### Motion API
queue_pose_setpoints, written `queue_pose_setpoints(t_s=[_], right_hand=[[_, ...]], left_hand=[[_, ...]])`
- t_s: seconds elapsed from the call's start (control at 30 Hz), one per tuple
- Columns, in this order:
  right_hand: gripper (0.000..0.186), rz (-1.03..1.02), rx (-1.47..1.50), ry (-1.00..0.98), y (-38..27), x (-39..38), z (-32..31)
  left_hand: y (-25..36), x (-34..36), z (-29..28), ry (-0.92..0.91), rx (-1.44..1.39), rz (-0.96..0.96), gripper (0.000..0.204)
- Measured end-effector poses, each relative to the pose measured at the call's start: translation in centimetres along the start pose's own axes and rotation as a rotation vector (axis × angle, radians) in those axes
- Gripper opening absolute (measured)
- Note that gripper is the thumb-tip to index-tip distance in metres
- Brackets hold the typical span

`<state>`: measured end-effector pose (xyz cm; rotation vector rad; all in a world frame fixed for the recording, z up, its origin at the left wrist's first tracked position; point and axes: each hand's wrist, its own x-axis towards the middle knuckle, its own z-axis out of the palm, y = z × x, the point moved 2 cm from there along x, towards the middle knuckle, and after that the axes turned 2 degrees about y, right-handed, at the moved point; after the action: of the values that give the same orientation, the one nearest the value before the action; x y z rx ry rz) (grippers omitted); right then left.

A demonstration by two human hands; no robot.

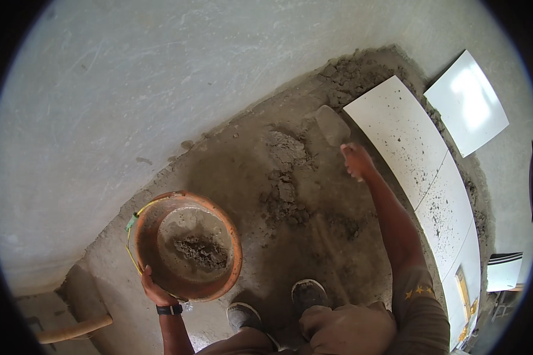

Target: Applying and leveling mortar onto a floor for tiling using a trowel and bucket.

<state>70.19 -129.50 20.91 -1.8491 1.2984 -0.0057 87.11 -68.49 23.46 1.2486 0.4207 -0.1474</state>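
My left hand point(154, 289) grips the near left rim of an orange-brown round bucket point(236, 251), with a dark band on the wrist. Some wet grey mortar point(201, 251) lies in the bottom of the bucket, which has a yellow cord handle point(128, 242) hanging at its left side. Out to the right, my right hand point(356, 162) is closed round the handle of a trowel, largely hidden by the fingers. The trowel's grey, mortar-coated blade point(332, 125) points away from me, low over the floor beside the white tiles.
Large white tiles point(391, 121) sprinkled with mortar crumbs run along the right. Another white tile point(471, 106) stands by the right wall. Mortar lumps point(285, 151) lie mid-floor, more in the far corner. A pale wall point(148, 89) bounds the left; a curved pole point(77, 329) shows lower left.
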Motion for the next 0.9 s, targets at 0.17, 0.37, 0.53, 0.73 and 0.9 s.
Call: queue_pose_setpoints(t_s=[0.17, 0.37, 0.53, 0.73, 0.9], right_hand=[[0.041, 0.152, 0.055, -0.293, -0.5, -0.9, 3.8], [0.041, 0.048, 0.218, -0.427, 0.0, -6.2, 9.5], [0.039, -0.053, 0.352, -0.545, -1.9, -10.2, 10.6], [0.037, -0.228, 0.339, -0.648, -9.2, -18.0, 6.6], [0.043, -0.348, 0.055, -0.765, -15.1, -21.6, 6.9]], left_hand=[[0.0, 0.0, -0.2, 0.017, 0.005, 0.014, 0.047], [0.0, -0.2, 1.1, -0.008, -0.102, -0.011, 0.042], [-0.5, 0.5, -1.3, 0.102, 0.044, 0.09, 0.035], [-1.4, 2.0, -2.3, 0.007, -0.12, 0.057, 0.035], [-0.1, 0.3, 0.1, 0.047, 0.01, 0.15, 0.045]])
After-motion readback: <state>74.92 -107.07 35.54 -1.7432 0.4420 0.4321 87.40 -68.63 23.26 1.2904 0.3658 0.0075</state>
